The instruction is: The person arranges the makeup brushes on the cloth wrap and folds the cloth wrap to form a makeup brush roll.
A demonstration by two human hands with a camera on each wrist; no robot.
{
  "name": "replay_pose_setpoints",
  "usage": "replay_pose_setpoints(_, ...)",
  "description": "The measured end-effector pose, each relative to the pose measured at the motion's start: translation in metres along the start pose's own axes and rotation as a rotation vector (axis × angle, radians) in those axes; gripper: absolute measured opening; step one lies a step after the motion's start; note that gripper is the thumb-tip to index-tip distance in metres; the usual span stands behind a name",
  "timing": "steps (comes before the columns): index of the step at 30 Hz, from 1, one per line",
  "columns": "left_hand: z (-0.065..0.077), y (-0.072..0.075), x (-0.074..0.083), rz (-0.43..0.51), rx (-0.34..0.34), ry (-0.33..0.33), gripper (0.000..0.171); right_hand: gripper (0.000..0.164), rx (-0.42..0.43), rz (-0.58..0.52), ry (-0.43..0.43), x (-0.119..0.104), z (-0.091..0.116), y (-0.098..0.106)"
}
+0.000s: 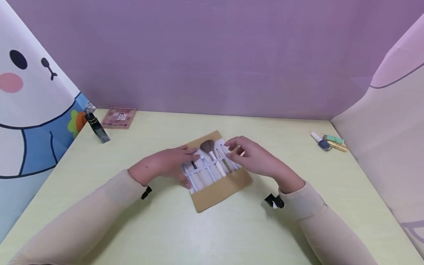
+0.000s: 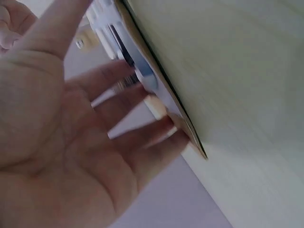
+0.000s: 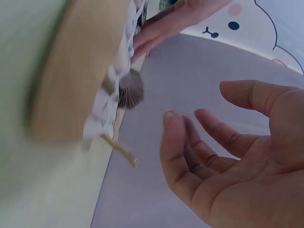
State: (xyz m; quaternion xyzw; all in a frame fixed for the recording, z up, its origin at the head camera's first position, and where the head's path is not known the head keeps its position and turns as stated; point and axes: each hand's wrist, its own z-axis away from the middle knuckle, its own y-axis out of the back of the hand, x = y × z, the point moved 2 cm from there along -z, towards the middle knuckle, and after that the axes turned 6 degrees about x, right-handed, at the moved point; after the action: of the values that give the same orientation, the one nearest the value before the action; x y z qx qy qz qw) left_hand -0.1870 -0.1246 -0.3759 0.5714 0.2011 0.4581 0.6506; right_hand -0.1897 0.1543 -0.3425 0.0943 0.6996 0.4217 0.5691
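A tan makeup brush roll (image 1: pixel 221 192) lies unrolled on the table, tilted a little, its white lining facing up. Several brushes sit under a white band across it, among them a large fluffy powder brush (image 1: pixel 207 146). My left hand (image 1: pixel 165 163) rests along the roll's left side, and in the left wrist view its spread fingers (image 2: pixel 154 152) touch the edge. Over the right end hovers my right hand (image 1: pixel 254 156), its fingers loosely bent and nothing between them in the right wrist view. A tan strap (image 3: pixel 121 149) sticks out from that end.
At the back left lie a pink checked palette (image 1: pixel 118 118) and a dark bottle with a clear cap (image 1: pixel 96 127). Toward the right edge are a white-capped dark blue bottle (image 1: pixel 321 142), a green tube (image 1: pixel 333 139) and a gold tube (image 1: pixel 338 146). A purple backdrop (image 1: pixel 212 66) closes the rear.
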Motion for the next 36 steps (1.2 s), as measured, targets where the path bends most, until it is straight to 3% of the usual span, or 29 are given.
replay_pose_setpoints(6, -0.004, 0.001, 0.007, -0.036, 0.046, 0.082, 0.106, 0.048, -0.083, 0.015, 0.035, -0.010, 0.005, -0.013)
replay_pose_setpoints(14, -0.010, 0.000, 0.013, -0.056, 0.066, 0.155, 0.107, 0.065, -0.091, 0.321, 0.183, -0.023, 0.011, -0.041)
replay_pose_setpoints(19, -0.011, 0.000, 0.017, -0.074, 0.060, 0.193, 0.107, 0.071, -0.134, 0.377, 0.121, -0.027, 0.011, -0.052)
replay_pose_setpoints(23, -0.011, -0.001, 0.021, -0.107, 0.056, 0.204, 0.108, 0.067, -0.147, 0.430, 0.071, -0.028, 0.011, -0.060)
replay_pose_setpoints(30, -0.008, -0.003, 0.027, -0.137, 0.066, 0.234, 0.107, 0.049, -0.086, 0.612, 0.155, -0.031, 0.010, -0.072)
replay_pose_setpoints(36, -0.006, -0.005, 0.027, -0.166, 0.052, 0.244, 0.106, 0.041, -0.071, 0.651, 0.166, -0.033, 0.012, -0.074)
